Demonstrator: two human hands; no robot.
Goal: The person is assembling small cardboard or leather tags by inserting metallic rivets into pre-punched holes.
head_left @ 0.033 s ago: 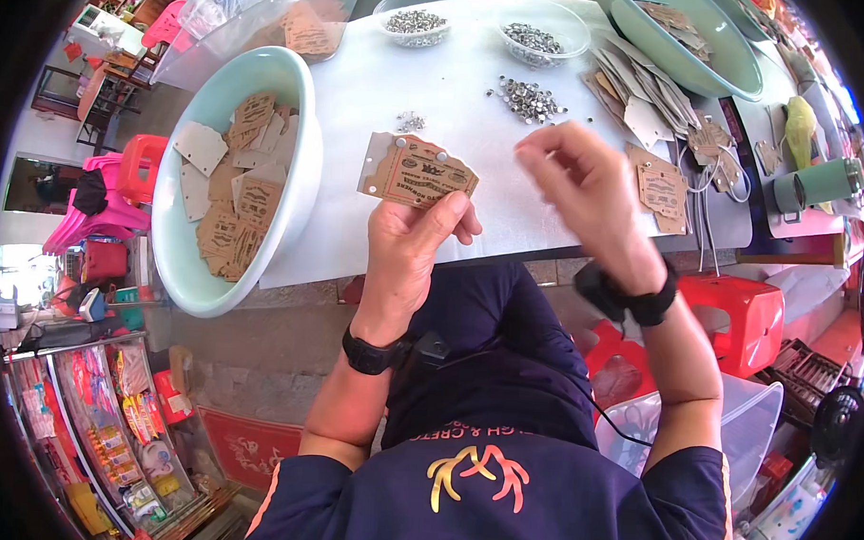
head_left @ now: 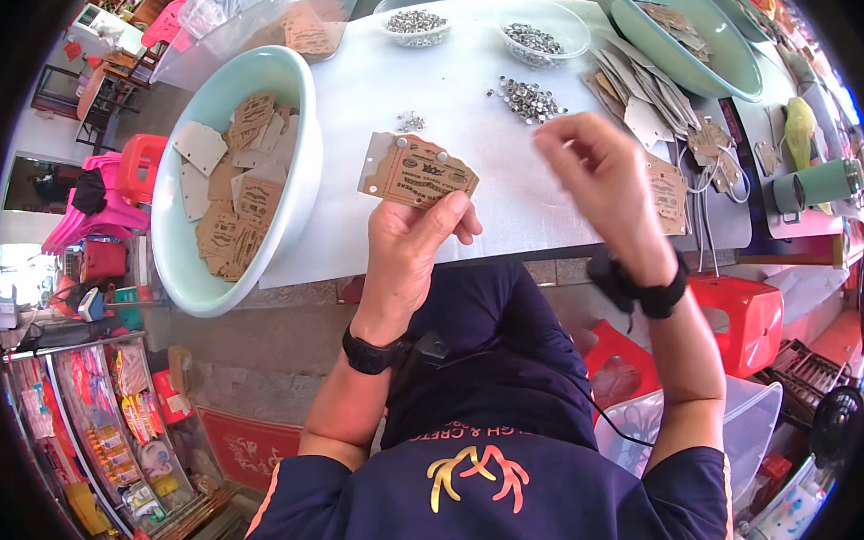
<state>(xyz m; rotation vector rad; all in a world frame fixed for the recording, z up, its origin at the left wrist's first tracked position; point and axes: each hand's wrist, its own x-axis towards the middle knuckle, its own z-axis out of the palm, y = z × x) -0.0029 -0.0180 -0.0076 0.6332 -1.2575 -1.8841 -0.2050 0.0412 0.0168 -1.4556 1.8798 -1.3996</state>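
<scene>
My left hand (head_left: 409, 255) pinches the lower edge of a printed brown cardboard tag (head_left: 421, 174) between thumb and fingers. The tag has a notched outline, a pale strip on its left end and small round metal pieces near its top edge. Over the table's right part, my right hand (head_left: 597, 176) hangs apart from the tag, its fingers curled in. Whatever it may hold is hidden. Beyond it lies a heap of small silver metal caps (head_left: 528, 100). A smaller pile of tiny clear or silvery pieces (head_left: 410, 122) sits just past the tag.
A pale green basin (head_left: 306, 185) of cardboard tags stands at the left. Two clear bowls, a left bowl (head_left: 416, 41) and a right bowl (head_left: 554, 57), hold metal pieces. Stacked tags (head_left: 638, 87) and another green basin (head_left: 748, 76) are at the right, near a green flask (head_left: 825, 184).
My right hand has shifted a little to the right, away from the tag. My left hand and the tag stay in place.
</scene>
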